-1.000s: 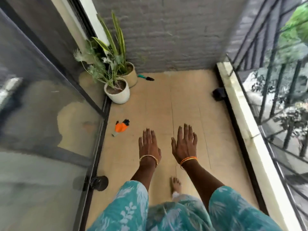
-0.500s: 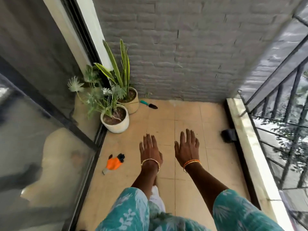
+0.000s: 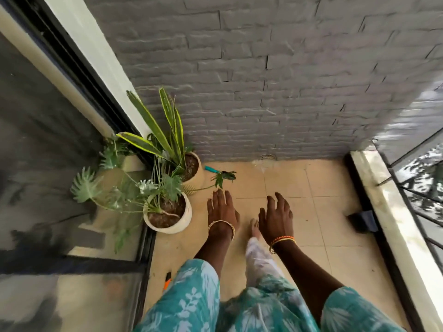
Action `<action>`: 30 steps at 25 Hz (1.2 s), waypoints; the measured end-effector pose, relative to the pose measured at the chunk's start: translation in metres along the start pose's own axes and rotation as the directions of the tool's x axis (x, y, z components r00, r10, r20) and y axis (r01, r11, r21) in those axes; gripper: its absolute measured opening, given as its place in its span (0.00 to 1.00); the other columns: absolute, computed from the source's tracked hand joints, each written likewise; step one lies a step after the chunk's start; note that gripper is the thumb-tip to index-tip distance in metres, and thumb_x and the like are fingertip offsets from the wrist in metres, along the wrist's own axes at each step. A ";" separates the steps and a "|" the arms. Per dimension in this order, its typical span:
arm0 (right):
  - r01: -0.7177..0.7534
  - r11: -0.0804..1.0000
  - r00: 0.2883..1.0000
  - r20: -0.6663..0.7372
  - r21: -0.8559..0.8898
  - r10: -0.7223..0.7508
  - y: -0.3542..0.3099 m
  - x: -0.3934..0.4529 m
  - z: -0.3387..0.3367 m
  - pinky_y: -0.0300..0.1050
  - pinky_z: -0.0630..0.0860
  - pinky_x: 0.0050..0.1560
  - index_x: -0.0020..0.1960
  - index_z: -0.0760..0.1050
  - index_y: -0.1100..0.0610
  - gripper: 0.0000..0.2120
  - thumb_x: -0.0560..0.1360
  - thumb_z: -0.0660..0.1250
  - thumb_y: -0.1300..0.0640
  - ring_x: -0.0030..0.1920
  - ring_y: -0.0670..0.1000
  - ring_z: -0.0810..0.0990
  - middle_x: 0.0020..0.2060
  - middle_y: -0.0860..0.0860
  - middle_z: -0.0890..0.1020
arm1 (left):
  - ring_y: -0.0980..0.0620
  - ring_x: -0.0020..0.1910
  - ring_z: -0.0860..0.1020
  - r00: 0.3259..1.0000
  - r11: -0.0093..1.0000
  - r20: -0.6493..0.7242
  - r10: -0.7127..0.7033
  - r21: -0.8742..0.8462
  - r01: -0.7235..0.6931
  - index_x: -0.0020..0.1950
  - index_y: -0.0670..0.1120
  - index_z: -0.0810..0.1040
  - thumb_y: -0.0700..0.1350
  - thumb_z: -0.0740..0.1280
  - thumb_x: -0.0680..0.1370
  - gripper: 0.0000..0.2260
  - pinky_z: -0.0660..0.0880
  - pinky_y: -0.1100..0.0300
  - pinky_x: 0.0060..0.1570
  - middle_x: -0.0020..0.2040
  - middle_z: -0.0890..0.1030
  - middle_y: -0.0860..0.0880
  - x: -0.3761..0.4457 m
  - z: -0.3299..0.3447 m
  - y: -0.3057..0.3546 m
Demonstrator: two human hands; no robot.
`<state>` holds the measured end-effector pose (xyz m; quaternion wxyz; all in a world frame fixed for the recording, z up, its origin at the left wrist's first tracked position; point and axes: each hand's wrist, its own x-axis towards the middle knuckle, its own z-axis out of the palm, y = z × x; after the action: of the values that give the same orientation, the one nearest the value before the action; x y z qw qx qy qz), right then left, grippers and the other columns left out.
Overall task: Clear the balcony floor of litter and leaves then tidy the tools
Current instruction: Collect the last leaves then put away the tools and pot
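Both my hands are held out in front of me over the beige tiled balcony floor (image 3: 318, 212), palms down and holding nothing. My left hand (image 3: 221, 208) has straight fingers and hovers just right of the white plant pot (image 3: 178, 224). My right hand (image 3: 276, 215) has relaxed, slightly spread fingers. A small trowel with a teal handle (image 3: 212, 169) lies on the floor by the grey brick wall, its blade hidden under a leaf. An orange and black tool (image 3: 167, 281) peeks out beside my left sleeve at the glass door's track.
Two potted plants fill the left corner, the white pot in front of a cream pot (image 3: 195, 182). A glass sliding door (image 3: 60, 188) runs along the left. A raised ledge (image 3: 393, 212) with a railing bounds the right, with a dark object (image 3: 363, 221) against it.
I have stepped forward toward the wall. The plants and trowel are nearer, and the orange tool has slid back beside my left sleeve. Both hands stay empty and outstretched.
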<state>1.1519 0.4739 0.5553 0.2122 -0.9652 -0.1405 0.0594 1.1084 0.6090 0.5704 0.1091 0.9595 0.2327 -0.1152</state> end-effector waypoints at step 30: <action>-0.463 0.877 0.759 0.566 0.125 0.320 0.114 0.468 0.577 0.51 0.75 0.57 0.62 0.71 0.62 0.19 0.74 0.69 0.59 0.56 0.60 0.77 0.57 0.61 0.77 | 0.40 0.69 0.64 0.899 0.940 0.435 -0.058 0.326 -0.098 0.70 0.43 0.65 0.40 0.61 0.79 0.19 0.63 0.48 0.66 0.69 0.65 0.39 0.660 0.408 -0.177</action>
<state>1.5254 0.7399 -0.0397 0.2713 -0.8823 0.0224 0.3839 1.5265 0.9337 -0.0238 -0.0074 0.9155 0.1687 -0.3651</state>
